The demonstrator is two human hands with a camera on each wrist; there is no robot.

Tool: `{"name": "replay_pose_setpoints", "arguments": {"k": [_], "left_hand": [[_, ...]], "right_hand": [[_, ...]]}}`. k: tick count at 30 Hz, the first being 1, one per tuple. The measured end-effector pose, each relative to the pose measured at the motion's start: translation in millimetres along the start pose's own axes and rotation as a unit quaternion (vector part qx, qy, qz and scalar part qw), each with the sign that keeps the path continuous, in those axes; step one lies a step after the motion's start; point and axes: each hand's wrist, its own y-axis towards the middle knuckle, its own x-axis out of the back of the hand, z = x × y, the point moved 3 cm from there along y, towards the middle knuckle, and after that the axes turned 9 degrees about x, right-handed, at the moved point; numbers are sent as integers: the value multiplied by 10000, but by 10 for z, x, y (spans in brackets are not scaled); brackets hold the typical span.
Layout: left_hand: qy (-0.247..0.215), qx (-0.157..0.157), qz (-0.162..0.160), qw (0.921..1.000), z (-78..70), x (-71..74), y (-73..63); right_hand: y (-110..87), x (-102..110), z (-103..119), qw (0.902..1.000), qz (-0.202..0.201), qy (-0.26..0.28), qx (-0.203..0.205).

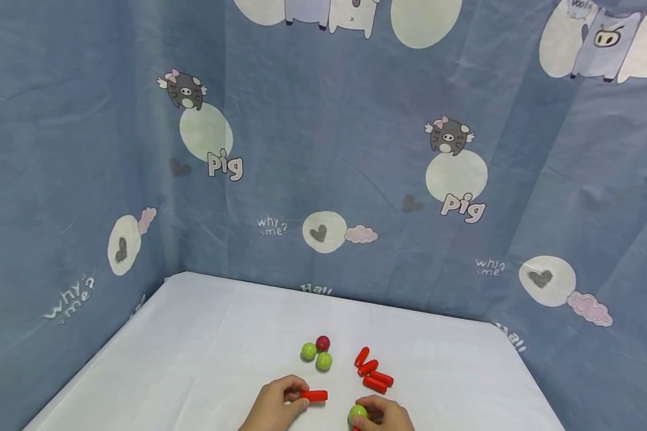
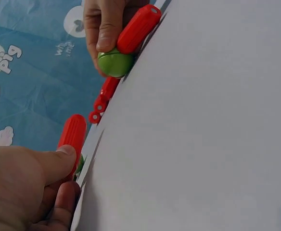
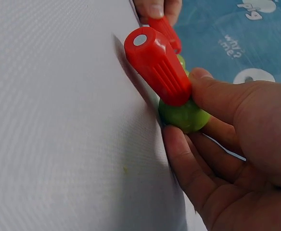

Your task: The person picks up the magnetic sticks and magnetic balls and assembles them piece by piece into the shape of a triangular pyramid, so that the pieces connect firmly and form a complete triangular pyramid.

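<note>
My left hand (image 1: 277, 402) pinches a red magnetic rod (image 1: 317, 395) between thumb and fingers, its free end pointing right. To the right, my right hand (image 1: 386, 414) grips a green ball (image 1: 358, 411) low at the front of the table. A second red rod (image 3: 157, 65) sits against that ball, and a round metal tip shows on its outer end in the right wrist view. In the left wrist view the rod (image 2: 139, 29) and ball (image 2: 115, 63) touch each other. The two hands are apart, as are the things they hold.
Beyond the left hand, a dark red ball (image 1: 323, 343) and two green balls (image 1: 324, 361) lie close together. Several red rods (image 1: 374, 384) lie grouped on the white table (image 1: 221, 359) beyond the right hand. A blue printed curtain (image 1: 323, 149) hangs behind and to the left.
</note>
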Motion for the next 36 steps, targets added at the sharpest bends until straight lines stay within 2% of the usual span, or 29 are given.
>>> {"name": "replay_pose_setpoints", "arguments": {"k": [8,13,17,24,30,36], "left_hand": [[66,414,-124,9990,35,47,-54],[-69,672,-156,9976,50,52,-82],[-132,664,-166,9976,56,52,-96],[-205,474,-233,9984,10,76,-115],[-154,662,-183,9975,-1,69,-106],[-183,667,-96,9976,21,48,-126]], "right_hand": [[14,17,-7,9998,-157,-38,100],[18,-24,-37,9999,-145,37,3],[10,-31,-31,9998,-186,47,24],[11,-2,5,9993,-320,-45,208],[21,-13,-5,9995,-316,-9,71],[37,-37,-50,9996,-255,-1,-86]]}}
